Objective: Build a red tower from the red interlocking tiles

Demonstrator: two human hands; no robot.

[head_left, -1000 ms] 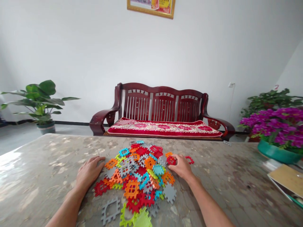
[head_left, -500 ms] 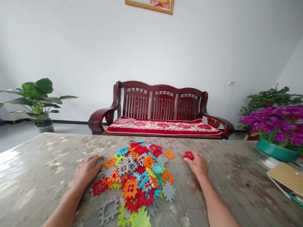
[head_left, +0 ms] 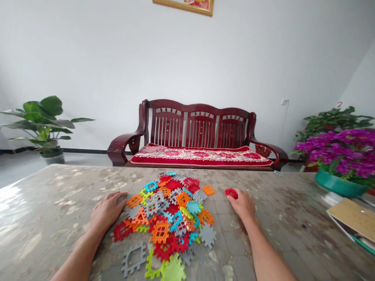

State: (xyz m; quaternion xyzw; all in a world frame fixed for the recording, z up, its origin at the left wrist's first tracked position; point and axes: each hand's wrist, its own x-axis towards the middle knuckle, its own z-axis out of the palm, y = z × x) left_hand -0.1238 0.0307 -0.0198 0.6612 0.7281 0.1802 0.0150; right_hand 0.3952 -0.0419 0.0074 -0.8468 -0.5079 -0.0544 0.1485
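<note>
Between my two hands lies a heap of notched plastic building tiles [head_left: 161,232] in orange, red, grey, blue and lime green. Some are solid, others have window or arch cut-outs. My left hand [head_left: 108,210] rests on the table just left of the heap, fingers stretched out and holding nothing. To the right of the heap, my right hand [head_left: 243,203] pinches a small red notched tile [head_left: 231,193] between thumb and fingers. A small orange tile [head_left: 208,190] lies at the heap's right edge, nearest to that hand.
The patterned table [head_left: 67,195] carries a teal pot of purple flowers [head_left: 340,183] and a tan notebook [head_left: 351,214] at the right. A small grey tile [head_left: 278,173] lies at the far edge. Beyond stand a wooden bench [head_left: 202,128] and a potted plant [head_left: 52,156].
The red tile in my right hand has tilted slightly. My left hand stays in place, and the whole view has shifted a little.
</note>
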